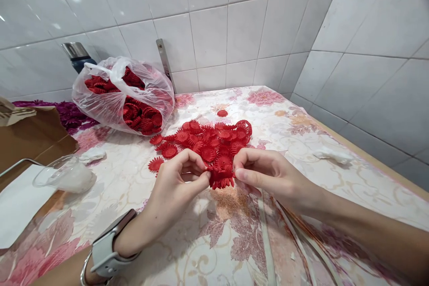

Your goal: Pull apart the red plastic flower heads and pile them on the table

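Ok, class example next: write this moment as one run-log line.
left hand: pinching red flower piece | right hand: at its opposite edge | beyond: red flower pile | back left: plastic bag holding red pieces

Homelike craft corner, 2 tiled walls (pixel 248 27), floral tablecloth (pixel 161 250), loose red rosettes (pixel 208 153)

Bright, fairly even light, seemingly from overhead, leaves small glare spots on the glossy wall tiles (pixel 63 6) at upper left and soft shadows on the bench (pixel 295 170), while the wide lens stretches the edges, the upper right corner is dark and the red pieces (pixel 208 153) look slightly soft.
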Demonstrator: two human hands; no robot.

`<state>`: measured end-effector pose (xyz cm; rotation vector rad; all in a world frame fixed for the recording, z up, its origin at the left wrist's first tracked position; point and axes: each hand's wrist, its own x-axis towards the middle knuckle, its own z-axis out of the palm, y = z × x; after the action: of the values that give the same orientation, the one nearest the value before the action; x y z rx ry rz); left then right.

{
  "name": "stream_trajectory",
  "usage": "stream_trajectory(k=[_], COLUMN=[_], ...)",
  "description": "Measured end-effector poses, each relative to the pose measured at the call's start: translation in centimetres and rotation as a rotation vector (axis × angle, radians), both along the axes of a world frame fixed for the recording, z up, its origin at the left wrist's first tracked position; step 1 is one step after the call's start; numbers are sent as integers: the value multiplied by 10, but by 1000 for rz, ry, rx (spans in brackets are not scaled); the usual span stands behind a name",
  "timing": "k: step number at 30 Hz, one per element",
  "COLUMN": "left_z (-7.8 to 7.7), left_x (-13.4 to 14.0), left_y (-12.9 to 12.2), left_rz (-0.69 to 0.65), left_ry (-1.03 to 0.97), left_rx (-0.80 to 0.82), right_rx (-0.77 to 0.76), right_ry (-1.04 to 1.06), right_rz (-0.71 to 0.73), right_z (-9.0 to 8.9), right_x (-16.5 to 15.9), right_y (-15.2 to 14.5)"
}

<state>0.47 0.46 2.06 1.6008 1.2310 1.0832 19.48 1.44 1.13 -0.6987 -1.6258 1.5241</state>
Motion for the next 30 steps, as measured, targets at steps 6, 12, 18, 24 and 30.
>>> stream_trajectory(k=[6, 12, 18, 24, 30], left_z=[-3, -20, -27, -18, 1], left_x=[-2, -2, 1, 2, 0], left_y=[-1, -7, -10, -8, 2], left_rz=[24, 42, 21, -12, -16], left_ry=[149, 320, 420, 402, 433], left_rx=[192, 491, 634, 535, 534], right_rx=[328, 250, 200, 344, 351], right_ry=[-235, -427, -488, -502, -473], right_rz=[-124, -229, -221, -224, -206], right_z=[2, -3, -5, 1, 14], right_x=[-3, -13, -18, -19, -27], right_y=[-6, -6, -9, -8, 8])
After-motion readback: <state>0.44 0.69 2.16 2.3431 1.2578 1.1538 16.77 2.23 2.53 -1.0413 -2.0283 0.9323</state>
